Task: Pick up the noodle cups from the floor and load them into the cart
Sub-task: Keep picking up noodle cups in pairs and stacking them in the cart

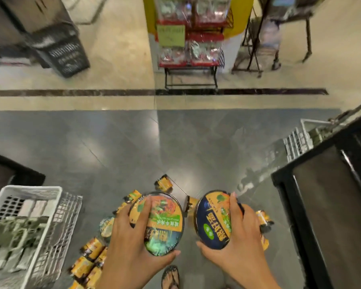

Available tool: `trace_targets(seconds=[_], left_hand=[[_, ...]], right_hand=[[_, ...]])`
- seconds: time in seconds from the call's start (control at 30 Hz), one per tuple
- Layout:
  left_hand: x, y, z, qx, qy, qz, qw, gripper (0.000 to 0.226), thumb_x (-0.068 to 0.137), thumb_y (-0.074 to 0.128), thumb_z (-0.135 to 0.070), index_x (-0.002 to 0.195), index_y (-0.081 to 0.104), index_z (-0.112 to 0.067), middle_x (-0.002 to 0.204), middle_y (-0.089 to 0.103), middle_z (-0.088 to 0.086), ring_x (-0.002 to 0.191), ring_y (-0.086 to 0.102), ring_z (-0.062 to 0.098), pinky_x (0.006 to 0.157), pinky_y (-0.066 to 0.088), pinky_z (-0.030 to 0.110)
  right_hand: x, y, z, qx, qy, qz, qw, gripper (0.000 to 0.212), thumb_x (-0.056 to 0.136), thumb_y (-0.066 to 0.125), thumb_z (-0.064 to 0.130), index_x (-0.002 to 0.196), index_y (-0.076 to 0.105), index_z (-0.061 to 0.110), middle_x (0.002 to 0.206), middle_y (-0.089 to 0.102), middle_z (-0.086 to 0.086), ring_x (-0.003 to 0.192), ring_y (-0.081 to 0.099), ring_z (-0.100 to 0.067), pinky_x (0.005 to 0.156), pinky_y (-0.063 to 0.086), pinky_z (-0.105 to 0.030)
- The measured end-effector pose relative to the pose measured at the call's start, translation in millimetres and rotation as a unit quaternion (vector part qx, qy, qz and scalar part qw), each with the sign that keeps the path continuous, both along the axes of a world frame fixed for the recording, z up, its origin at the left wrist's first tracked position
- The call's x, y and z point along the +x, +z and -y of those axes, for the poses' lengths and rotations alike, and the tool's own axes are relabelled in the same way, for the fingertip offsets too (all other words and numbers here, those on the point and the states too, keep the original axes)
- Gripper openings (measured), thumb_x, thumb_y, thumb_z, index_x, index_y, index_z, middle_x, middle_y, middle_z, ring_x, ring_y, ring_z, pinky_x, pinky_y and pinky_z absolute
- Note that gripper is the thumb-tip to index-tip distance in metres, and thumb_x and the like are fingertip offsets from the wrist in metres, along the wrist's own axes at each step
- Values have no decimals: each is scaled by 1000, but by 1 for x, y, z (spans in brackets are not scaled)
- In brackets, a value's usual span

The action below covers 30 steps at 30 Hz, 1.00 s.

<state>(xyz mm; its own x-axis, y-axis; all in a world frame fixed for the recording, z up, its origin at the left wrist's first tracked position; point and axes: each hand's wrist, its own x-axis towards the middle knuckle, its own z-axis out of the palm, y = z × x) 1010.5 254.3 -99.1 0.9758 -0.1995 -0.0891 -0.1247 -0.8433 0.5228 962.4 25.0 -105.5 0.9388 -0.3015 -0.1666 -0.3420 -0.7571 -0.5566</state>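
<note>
My left hand (129, 236) grips a round noodle cup (167, 222) with an orange and green lid, fingers over its top and thumb under its near rim. My right hand (238, 236) grips a second noodle cup (211, 222) with a dark blue and orange lid, held the same way. Both cups are lifted above the grey floor, lids facing me. Several more orange noodle cups (92, 249) lie scattered on the floor below and around my hands. A black cart (321, 205) stands at the right.
A white plastic basket (40, 205) with packaged goods sits on the floor at the left. A red snack display rack (190, 49) stands ahead, with a dark crate (65, 55) at the far left. My sandalled foot (171, 276) is at the bottom.
</note>
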Motion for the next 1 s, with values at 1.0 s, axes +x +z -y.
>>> trace_targets(seconds=[1.0], left_hand=[[-432, 90, 48, 49, 536, 33, 842, 123, 42, 57, -88, 149, 26, -36, 129, 34, 7, 121, 41, 32, 101, 43, 45]], right_hand=[[-161, 87, 19, -16, 495, 80, 865, 122, 46, 68, 78, 147, 22, 30, 126, 38, 0, 117, 38, -22, 96, 44, -38]])
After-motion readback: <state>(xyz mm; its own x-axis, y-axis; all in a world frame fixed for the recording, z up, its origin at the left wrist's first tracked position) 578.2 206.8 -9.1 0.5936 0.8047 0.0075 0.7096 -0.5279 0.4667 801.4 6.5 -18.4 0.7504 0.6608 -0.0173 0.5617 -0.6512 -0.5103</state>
